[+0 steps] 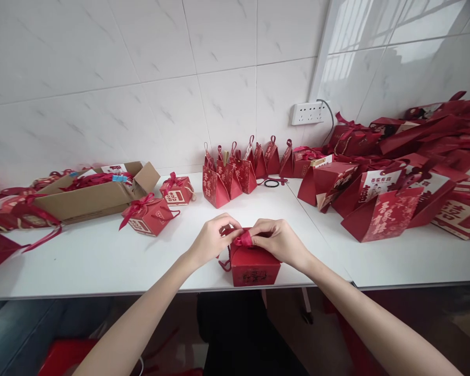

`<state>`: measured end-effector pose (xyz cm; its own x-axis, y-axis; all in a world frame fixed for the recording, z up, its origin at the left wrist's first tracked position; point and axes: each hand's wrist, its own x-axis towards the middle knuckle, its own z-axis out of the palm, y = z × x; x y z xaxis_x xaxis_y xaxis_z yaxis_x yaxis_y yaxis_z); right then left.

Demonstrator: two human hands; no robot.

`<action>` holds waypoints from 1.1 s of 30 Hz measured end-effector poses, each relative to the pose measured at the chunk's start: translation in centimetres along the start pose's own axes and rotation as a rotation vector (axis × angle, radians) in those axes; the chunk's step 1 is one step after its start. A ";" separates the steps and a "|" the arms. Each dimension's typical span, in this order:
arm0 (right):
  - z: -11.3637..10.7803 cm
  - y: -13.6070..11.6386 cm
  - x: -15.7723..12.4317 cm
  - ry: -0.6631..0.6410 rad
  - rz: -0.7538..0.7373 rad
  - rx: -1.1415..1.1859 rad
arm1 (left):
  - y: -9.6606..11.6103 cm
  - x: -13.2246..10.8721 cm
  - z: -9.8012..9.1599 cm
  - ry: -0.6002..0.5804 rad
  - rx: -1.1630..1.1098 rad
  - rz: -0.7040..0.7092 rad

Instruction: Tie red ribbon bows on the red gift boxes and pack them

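Note:
Close to the table's front edge stands a red gift box (256,274) with dark printing on its front and a cord handle (224,265) hanging at its left side. A pinkish-red ribbon (243,239) is bunched in a knot or bow on top. My left hand (213,237) pinches the ribbon from the left, its thumb and fingers closed. From the right, my right hand (280,241) grips the same ribbon between thumb and fingers. Both hands rest just over the box's top, and part of the ribbon is hidden by the fingers.
Two ribboned boxes (151,215) sit left of centre, beside a cardboard carton (90,201) of ribbons and cards. Several triangular red boxes (215,185) line the wall. At right, many red boxes (384,216) are piled up. A power strip (309,113) is on the wall.

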<state>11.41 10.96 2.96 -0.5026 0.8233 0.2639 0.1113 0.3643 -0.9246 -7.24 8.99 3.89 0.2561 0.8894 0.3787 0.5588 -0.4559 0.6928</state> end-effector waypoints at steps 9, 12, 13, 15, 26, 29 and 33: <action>-0.7 -0.3 -1.0 0.066 -0.001 -0.147 | 0.3 -0.7 0.7 -0.060 0.039 0.037; -0.7 -0.5 -0.9 0.054 0.021 -0.126 | 0.6 -0.9 0.6 -0.077 0.077 0.084; -0.6 -0.5 -0.9 0.057 0.024 -0.122 | 0.8 -0.9 0.5 -0.089 0.079 0.092; -0.5 -0.3 -0.7 0.077 0.031 -0.114 | 1.0 -0.9 0.4 -0.116 0.070 0.090; -0.3 -0.4 -0.1 0.080 0.011 -0.082 | 0.6 -1.1 0.4 -0.100 -0.002 0.010; -0.3 -0.4 -0.1 0.079 0.013 -0.077 | 0.7 -1.3 0.2 -0.104 -0.005 0.032; -0.3 -0.2 -0.2 0.077 0.018 -0.071 | 0.5 -1.3 0.3 -0.087 -0.033 0.031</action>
<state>11.74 10.89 3.18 -0.4333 0.8597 0.2705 0.1811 0.3771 -0.9083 -7.07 7.63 3.54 0.3411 0.8738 0.3466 0.5238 -0.4828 0.7018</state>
